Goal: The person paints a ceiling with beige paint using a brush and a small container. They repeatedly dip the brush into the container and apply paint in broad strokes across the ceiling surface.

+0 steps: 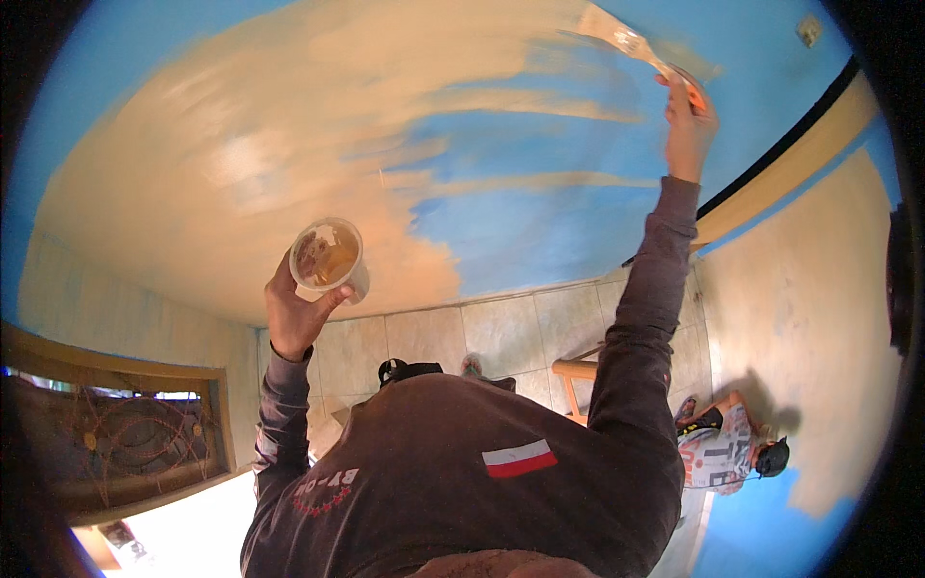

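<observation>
My left hand (295,323) is wrapped round a translucent plastic cup (358,277), tilted so that its open top shows. Tan paint lies inside it, with darker brown smears on the inner wall. My right arm is stretched out to the upper right, and the right hand (687,123) grips a paintbrush (626,40) with an orange-red handle. The bristles rest against or very close to the wall (525,217). Tan paint covers the wall's left and upper part, while streaky tan strokes cross the blue on the right.
At the lower right a person (723,448) in a dark cap is low by the side wall (819,337). A wooden stool (575,370) stands on the tiled floor (506,332). A grilled window (125,438) is at the lower left, a wall fitting (808,32) at the upper right.
</observation>
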`<state>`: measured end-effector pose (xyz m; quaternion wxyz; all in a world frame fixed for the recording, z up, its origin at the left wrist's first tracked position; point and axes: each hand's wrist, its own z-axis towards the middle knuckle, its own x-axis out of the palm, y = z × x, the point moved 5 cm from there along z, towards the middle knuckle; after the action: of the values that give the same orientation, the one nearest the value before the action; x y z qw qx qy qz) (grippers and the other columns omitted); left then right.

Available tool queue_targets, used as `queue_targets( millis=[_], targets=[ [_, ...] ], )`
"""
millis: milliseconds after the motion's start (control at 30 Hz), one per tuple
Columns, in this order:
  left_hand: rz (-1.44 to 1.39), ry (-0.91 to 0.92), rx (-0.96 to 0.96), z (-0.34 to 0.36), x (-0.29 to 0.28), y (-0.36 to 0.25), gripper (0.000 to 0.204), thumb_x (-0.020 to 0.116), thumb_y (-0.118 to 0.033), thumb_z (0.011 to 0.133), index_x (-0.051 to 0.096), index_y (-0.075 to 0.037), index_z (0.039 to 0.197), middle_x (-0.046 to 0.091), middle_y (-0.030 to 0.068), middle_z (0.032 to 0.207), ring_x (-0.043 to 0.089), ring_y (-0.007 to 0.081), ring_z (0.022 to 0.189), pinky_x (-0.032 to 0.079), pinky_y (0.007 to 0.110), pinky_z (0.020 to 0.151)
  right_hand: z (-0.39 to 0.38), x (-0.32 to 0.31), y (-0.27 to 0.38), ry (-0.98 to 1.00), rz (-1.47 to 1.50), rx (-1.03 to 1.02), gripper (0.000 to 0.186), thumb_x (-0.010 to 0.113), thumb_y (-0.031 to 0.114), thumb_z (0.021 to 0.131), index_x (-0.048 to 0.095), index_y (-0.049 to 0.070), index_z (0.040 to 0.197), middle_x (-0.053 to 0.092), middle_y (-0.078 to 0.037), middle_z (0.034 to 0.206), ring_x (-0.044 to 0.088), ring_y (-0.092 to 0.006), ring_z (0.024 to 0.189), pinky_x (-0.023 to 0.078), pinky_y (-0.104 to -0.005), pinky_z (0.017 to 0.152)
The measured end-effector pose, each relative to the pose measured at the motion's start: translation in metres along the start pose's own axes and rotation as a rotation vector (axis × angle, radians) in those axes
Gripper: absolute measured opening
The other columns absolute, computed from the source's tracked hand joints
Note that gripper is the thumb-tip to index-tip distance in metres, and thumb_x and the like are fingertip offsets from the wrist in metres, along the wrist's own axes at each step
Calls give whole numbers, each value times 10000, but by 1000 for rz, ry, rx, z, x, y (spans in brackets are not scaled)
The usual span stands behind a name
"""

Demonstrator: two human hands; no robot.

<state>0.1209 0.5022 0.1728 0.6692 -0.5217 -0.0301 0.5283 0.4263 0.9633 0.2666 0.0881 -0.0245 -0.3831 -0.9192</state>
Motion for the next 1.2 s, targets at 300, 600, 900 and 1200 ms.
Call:
queue_targets(
  millis=[300,600,900,1200],
  targets=[
    [-40,36,9,-4,3,-9,880,935,-420,633,570,35,1292,691,172,1170,653,264,1123,512,424,981,14,-123,-30,-263,-39,56,222,652,197,960,720,40,1101,728,-14,890,389,-6,604,292,-182,514],
    [-5,58,35,-5,3,-24,881,947,-393,617,573,32,1292,691,164,1171,654,250,1113,514,415,972,-21,0,34,-64,233,-71,213,664,201,957,728,75,1116,738,-16,891,432,7,629,315,-178,525],
    [-61,33,47,-1,5,-28,822,943,-325,649,572,40,1285,689,158,1165,652,242,1103,516,406,962,-9,87,38,126,288,-56,228,651,219,969,722,62,1118,729,-48,895,309,-13,584,254,-187,502],
    [-24,22,22,-7,4,-19,853,941,-369,641,566,32,1294,689,159,1164,655,253,1102,516,409,960,54,-76,-53,-48,293,120,269,656,252,956,706,24,1091,669,-7,860,385,-17,623,308,-188,524]
  ],
)
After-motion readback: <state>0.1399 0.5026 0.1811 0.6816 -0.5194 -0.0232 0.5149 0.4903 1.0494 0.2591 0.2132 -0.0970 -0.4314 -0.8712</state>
